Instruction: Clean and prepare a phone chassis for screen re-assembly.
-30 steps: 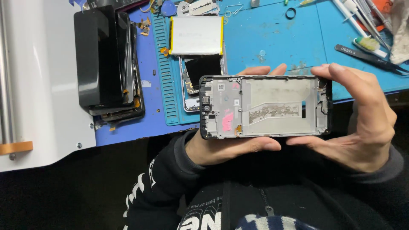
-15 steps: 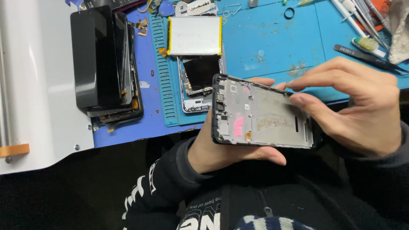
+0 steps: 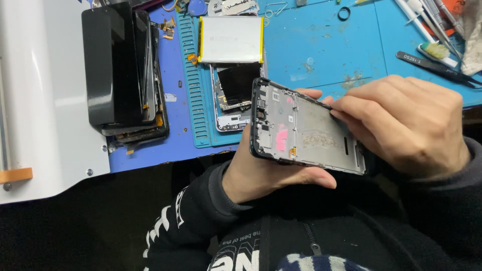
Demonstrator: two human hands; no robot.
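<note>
Head view, near to far. Nearest me, my left hand point(image 3: 261, 170) cradles one phone mid-frame point(image 3: 306, 128) from beneath, its fingers point(image 3: 306, 178) closed along the lower edge with the thumb side wrapped round the camera end; the frame sits tilted, inner face up, held above my lap and just short of the surface point(image 3: 321, 55). My right hand point(image 3: 406, 125) lies over the frame's far end, its fingers point(image 3: 346, 108) pinched together at the upper edge; whether they nip a small part or only the rim, I cannot tell. In my judgement the step goes best with the left grip kept firm and low, so the frame does not flex, and the right fingertips working lightly along the edge, clear of the pink patch point(image 3: 281, 138) and the small gold-coloured connector beside it.

Beyond the left fingers: one opened phone body point(image 3: 233, 100) on the teal mat, and one silver battery point(image 3: 232, 39) touching its far end. Well to the left of them, one stack of black screens point(image 3: 123, 70), count within it unclear. Beyond the right fingers: one pair of black tweezers point(image 3: 437, 65), one small black ring point(image 3: 344, 13) and one brush point(image 3: 434, 50).
</note>
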